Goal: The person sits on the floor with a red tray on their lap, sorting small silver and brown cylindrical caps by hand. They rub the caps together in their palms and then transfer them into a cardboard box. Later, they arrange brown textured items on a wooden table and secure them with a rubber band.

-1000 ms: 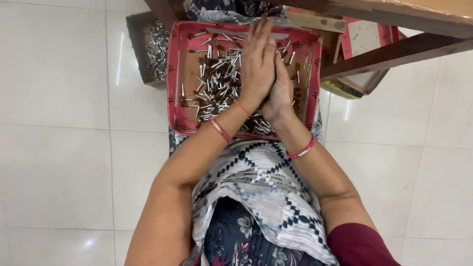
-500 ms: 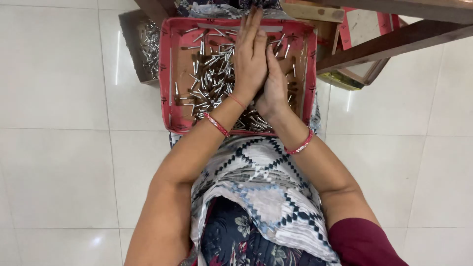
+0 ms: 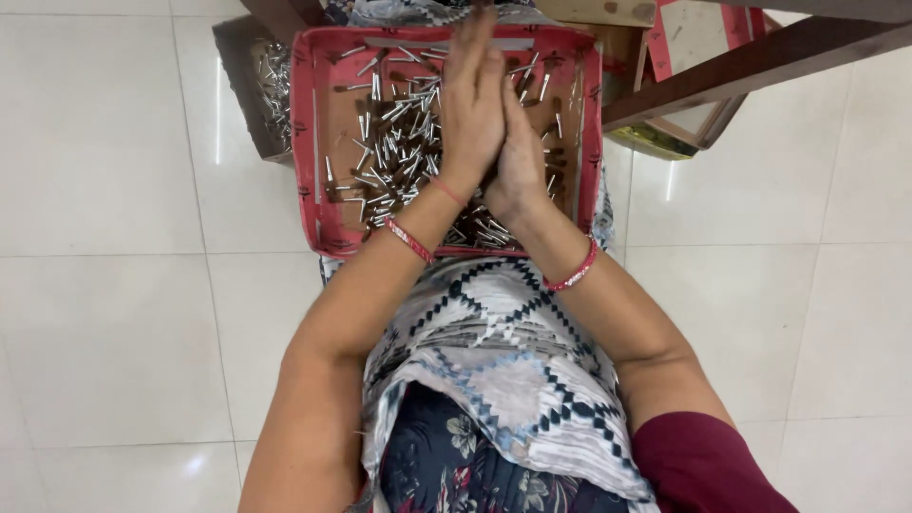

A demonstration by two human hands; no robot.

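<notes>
My left hand (image 3: 472, 104) and my right hand (image 3: 521, 157) are pressed flat together, palm to palm, with the fingers straight and pointing away from me. They hover over a red rectangular tray (image 3: 304, 142) that rests on my lap. The tray holds several small silver metal pins (image 3: 389, 152) scattered over its brown bottom. Whether anything lies between my palms is hidden. Red bangles ring both wrists.
A brown cardboard box (image 3: 261, 90) with more metal pins stands left of the tray. A dark wooden beam (image 3: 760, 62) slants across the top right, above another red tray (image 3: 693, 33). A patterned cloth (image 3: 494, 370) covers my lap over a white tiled floor (image 3: 114, 285).
My joined hands have slid against each other, the left one now reaching farther forward than the right. The view has shifted slightly, so the tray sits higher in frame.
</notes>
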